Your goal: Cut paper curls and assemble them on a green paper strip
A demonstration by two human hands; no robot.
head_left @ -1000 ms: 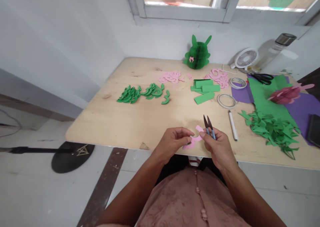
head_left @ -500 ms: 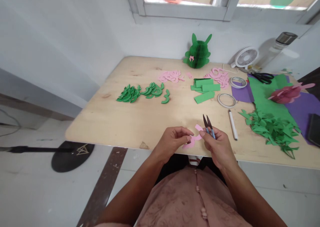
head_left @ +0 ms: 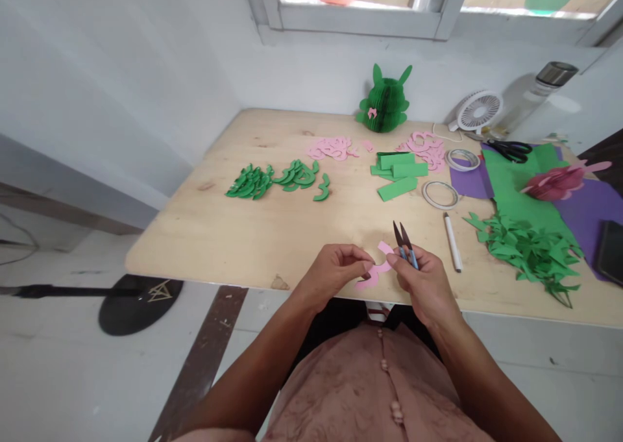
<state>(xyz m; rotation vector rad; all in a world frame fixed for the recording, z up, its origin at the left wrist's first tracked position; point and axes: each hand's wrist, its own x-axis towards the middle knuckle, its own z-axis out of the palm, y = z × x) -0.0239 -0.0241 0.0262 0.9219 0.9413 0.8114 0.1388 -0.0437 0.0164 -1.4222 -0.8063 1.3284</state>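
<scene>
A curvy pink paper cutout (head_left: 383, 268) is held just above the table's front edge. My left hand (head_left: 331, 271) pinches its middle between thumb and fingertips. On the other side, my right hand (head_left: 424, 283) grips the cutout with its thumb and finger. The same hand also carries small scissors (head_left: 405, 239), perhaps thread snips, with dark blades apart and pointing away from me. Their blue handles are partly covered by my fingers. A green scalloped cutout (head_left: 322, 187) lies farther off, beside heaps of green cutouts (head_left: 295, 174).
Pink cutouts (head_left: 331, 148) and green strips (head_left: 398, 187) lie toward the back. To the right are a tape roll (head_left: 440, 195), a white marker (head_left: 452, 243), green scraps (head_left: 528, 250) and black scissors (head_left: 509, 150). A green paper honeycomb figure (head_left: 384, 106) stands by the wall, with a fan (head_left: 479, 113) nearby.
My left hand has shifted very slightly on the pink cutout. Both hands keep their grips, and the scissors stay in my right hand.
</scene>
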